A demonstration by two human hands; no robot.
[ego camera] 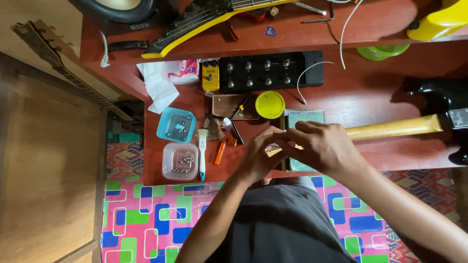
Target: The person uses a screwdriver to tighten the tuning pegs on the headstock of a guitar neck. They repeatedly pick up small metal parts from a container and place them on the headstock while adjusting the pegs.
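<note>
A guitar neck of pale wood (395,128) lies across the red table, running right to a black guitar body (441,97). Its headstock end rests on a greenish block (304,118) and is hidden under my hands. My left hand (261,158) and my right hand (324,146) meet over that end, fingertips pinched together around something too small to make out. My right hand covers the neck from above; my left hand's fingers touch it from the left.
Left of my hands lie a small brush (202,153), an orange tool (219,152), pliers (233,122), a clear tub of screws (180,161) and a blue tray (176,124). A yellow lid (269,104), a black pedal board (270,70) and a yellow pedal (210,75) sit behind.
</note>
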